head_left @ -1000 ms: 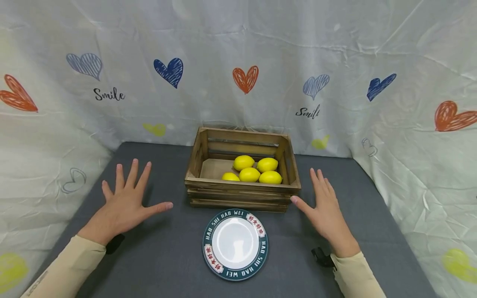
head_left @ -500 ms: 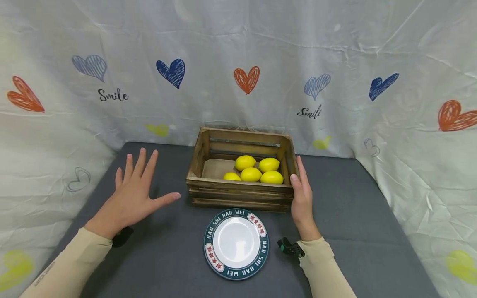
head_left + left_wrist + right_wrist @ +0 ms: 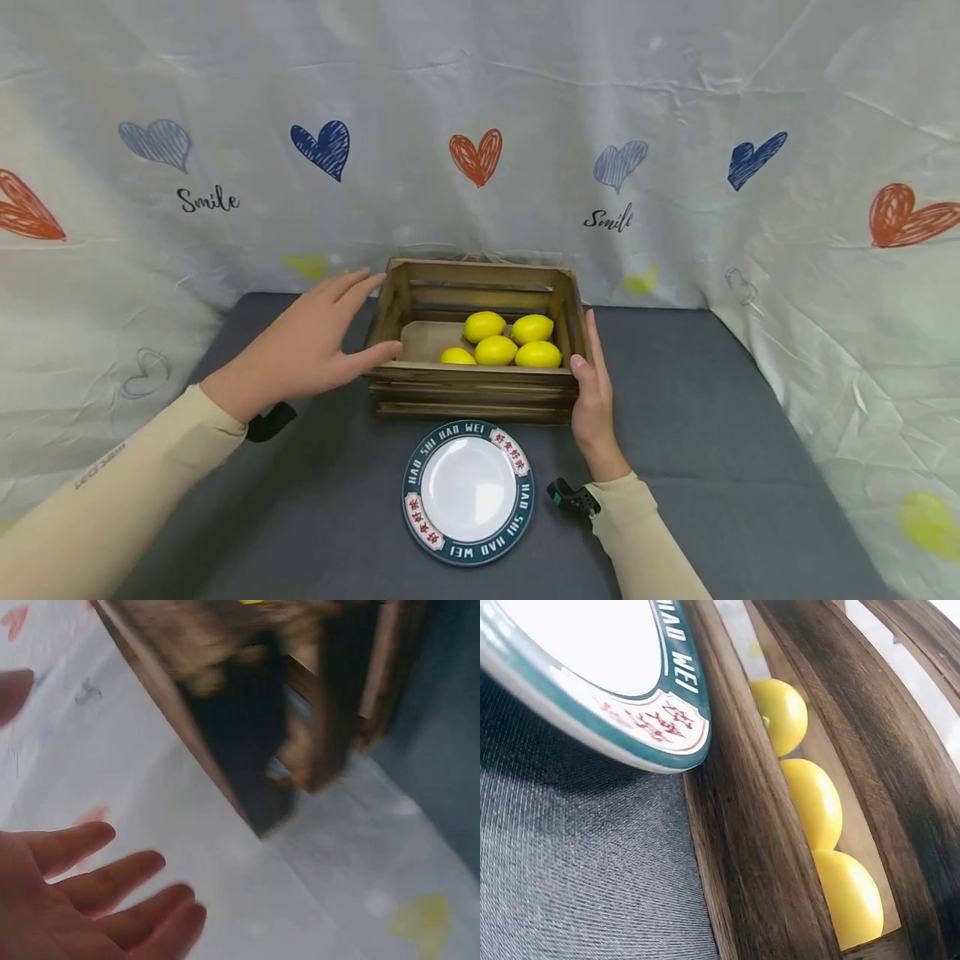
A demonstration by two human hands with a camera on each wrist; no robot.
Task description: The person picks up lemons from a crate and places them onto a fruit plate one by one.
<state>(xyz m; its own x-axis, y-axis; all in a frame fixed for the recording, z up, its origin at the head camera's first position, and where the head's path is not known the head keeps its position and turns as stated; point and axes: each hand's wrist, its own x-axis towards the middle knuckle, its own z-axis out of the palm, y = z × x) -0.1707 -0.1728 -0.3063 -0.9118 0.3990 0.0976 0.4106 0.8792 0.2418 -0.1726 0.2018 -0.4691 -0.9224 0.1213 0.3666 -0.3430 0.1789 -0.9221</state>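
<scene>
The plate carries "HAO SHI HAO WEI" in white capitals on its dark green rim, once along the 12 o'clock arc and again along the 6 o'clock arc; the right wrist view shows "WEI" on it. Red Chinese characters stand on white panels at about 2 and 8 o'clock, too small to read. The backdrop cloth bears "Smile" in black script twice, at 10 o'clock and 1 o'clock from the crate. Small lettering on the left sleeve is illegible.
</scene>
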